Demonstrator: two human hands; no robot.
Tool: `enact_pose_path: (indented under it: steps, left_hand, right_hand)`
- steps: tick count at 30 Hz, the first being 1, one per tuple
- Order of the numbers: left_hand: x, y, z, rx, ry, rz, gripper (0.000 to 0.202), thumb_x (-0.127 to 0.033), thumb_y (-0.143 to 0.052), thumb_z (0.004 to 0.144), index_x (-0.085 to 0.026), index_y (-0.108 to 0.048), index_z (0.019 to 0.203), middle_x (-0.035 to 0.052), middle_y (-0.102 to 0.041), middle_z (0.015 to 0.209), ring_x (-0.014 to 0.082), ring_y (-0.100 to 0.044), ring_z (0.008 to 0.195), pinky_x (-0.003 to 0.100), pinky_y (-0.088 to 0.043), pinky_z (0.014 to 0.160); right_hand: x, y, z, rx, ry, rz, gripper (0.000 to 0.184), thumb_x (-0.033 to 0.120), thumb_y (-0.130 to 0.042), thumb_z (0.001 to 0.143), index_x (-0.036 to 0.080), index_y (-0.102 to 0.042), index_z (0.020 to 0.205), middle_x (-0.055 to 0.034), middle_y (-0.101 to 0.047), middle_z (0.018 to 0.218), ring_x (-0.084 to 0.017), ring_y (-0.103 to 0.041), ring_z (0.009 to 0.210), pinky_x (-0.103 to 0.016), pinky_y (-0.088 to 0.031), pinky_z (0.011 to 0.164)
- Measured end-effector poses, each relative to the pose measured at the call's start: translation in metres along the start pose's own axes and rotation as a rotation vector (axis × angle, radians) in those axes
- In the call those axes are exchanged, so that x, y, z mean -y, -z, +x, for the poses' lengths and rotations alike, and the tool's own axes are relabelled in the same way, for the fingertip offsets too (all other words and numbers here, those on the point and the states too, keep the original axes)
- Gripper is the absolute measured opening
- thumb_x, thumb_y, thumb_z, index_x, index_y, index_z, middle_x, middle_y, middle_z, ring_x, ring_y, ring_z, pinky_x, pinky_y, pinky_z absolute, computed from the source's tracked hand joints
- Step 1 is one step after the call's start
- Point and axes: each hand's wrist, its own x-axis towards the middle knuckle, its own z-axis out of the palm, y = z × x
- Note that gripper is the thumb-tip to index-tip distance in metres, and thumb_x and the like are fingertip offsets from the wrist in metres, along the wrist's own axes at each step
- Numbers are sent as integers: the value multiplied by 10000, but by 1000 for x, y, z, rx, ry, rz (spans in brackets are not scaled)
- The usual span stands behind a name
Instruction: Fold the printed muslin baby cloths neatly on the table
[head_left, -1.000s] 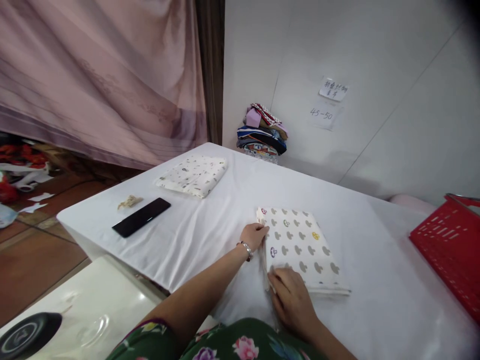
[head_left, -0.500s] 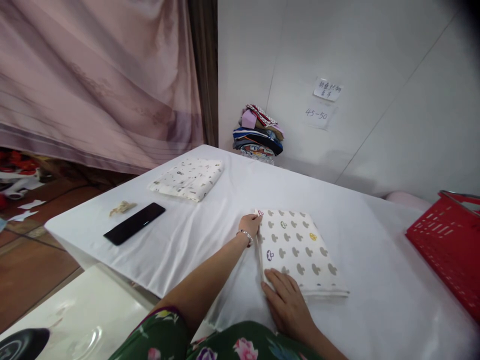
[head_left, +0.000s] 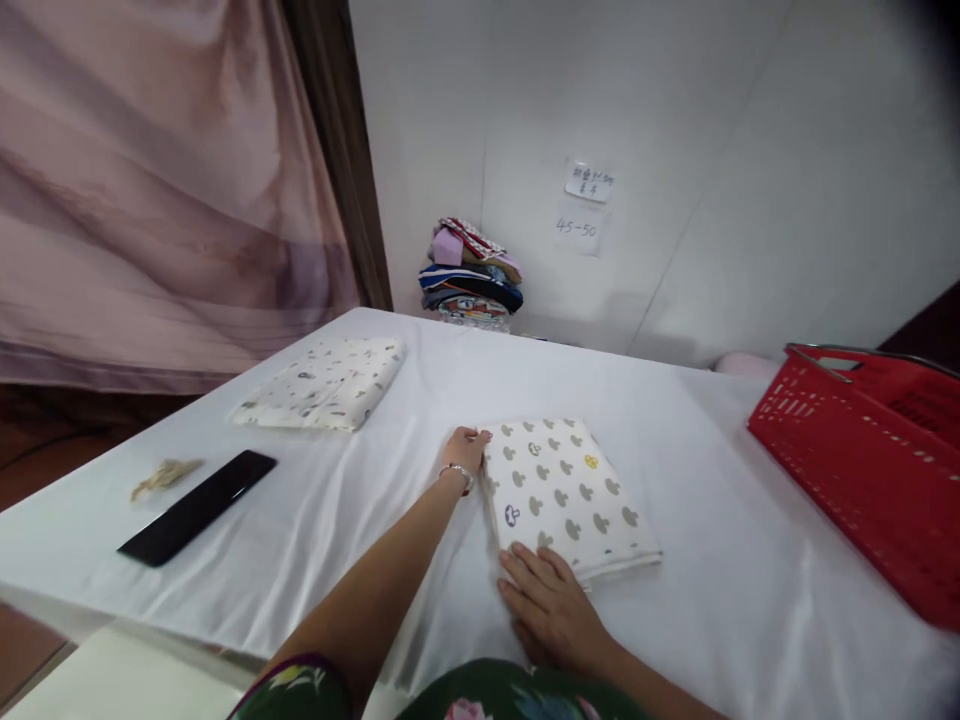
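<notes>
A folded white cloth [head_left: 566, 495] with grey mushroom prints and a few coloured ones lies flat in front of me. My left hand [head_left: 465, 452], a bracelet at its wrist, has thumb and fingers closed on the cloth's far left corner. Stretched out, the fingers of my right hand [head_left: 551, 605] rest on its near left corner. Farther left lies a second folded cloth [head_left: 326, 385], white with small scattered prints, touched by neither hand.
Everything lies on a white-covered table [head_left: 697, 480]. A black phone [head_left: 199, 508] and a small beige bundle [head_left: 163, 477] are at left. A red plastic basket [head_left: 862, 480] stands at right. Folded clothes [head_left: 471, 275] are stacked by the wall, below paper notes [head_left: 585, 205].
My view has turned to the right, so more of the red basket shows. Both hands keep their places at the left corners of the mushroom-print cloth.
</notes>
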Motion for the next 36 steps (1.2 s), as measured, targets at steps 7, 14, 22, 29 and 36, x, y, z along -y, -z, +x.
enact_pose_path:
  steps: [7,14,22,29,36]
  left_hand:
    - [-15,12,16,71,-154,184,558,-466,-581,739,-189,-478,1212,113,-542,1233,246,-525,1100,318,-387,907]
    - [-29,18,26,281,-239,312,497,-476,-676,631,-189,-599,1030,98,-649,1020,261,-594,955,305,-451,772]
    - [-63,31,66,158,-348,288,421,-389,-647,700,-198,-574,1068,52,-635,948,198,-599,874,249,-458,726]
    - [-66,21,60,57,-418,419,543,-303,-620,739,-148,-461,1235,149,-422,1341,259,-366,1254,361,-281,1038]
    - [-17,-12,-40,394,-886,697,583,-558,-413,824,-232,-416,1307,82,-279,1450,274,-166,1354,515,-112,1084]
  right_hand:
    - [-61,42,-19,-280,-382,206,360,220,-423,862,234,-511,1211,-62,-437,1354,-217,-303,1301,-431,-313,1041]
    - [-142,47,-32,-17,-1260,467,615,400,-531,790,176,-384,1343,-117,-526,1250,-253,-520,1104,-417,-405,937]
    - [-145,12,-5,-174,-1224,742,692,371,-581,730,174,-350,1352,-89,-549,1172,-199,-589,915,-330,-485,796]
    - [-146,0,30,-284,-1247,873,653,401,-549,758,135,-377,1329,-107,-544,1172,-174,-594,890,-285,-487,771]
    - [-134,17,7,-241,-1300,985,600,507,-513,789,164,-449,1277,-39,-658,865,-184,-614,781,-300,-486,711]
